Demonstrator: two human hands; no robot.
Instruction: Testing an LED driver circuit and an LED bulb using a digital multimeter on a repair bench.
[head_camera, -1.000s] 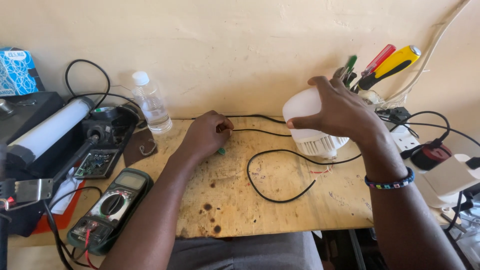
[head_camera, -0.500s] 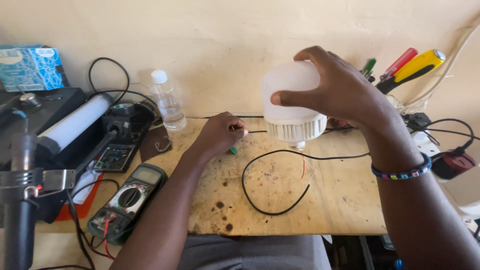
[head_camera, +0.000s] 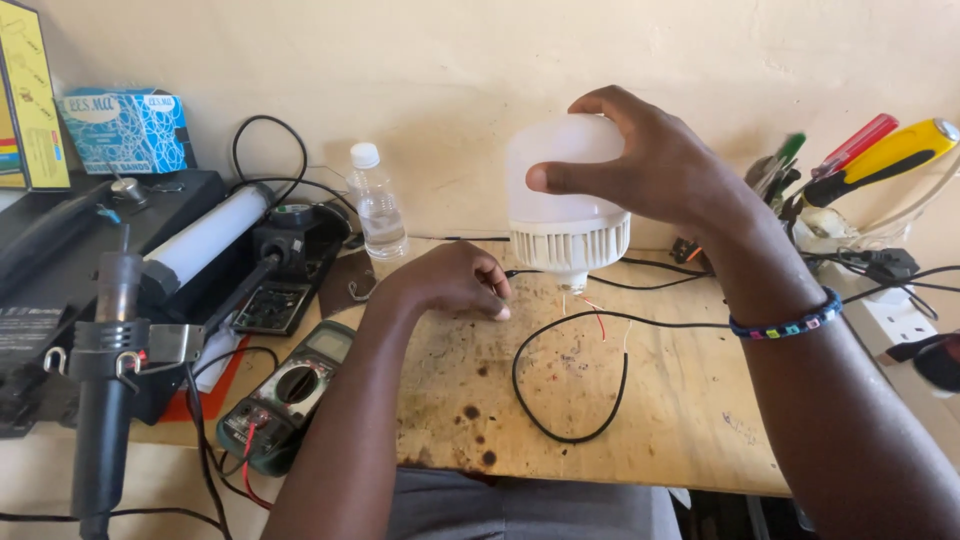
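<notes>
Head view: the right hand (head_camera: 660, 165) grips a large white bulb (head_camera: 565, 195) by its dome, fingers spread wide around it, lifted clear above the bench (head_camera: 680, 420). The bulb stands upright, long axis vertical, dome up and ribbed base down, with thin red and white leads hanging from the base toward a black wire (head_camera: 570, 380) looped on the bench below. The left hand (head_camera: 450, 280) rests left of the bulb, curled loosely, fingertips on the bench; whether it pinches anything I cannot tell. Judging by the bare leads, the bulb is not yet wired or closed up.
</notes>
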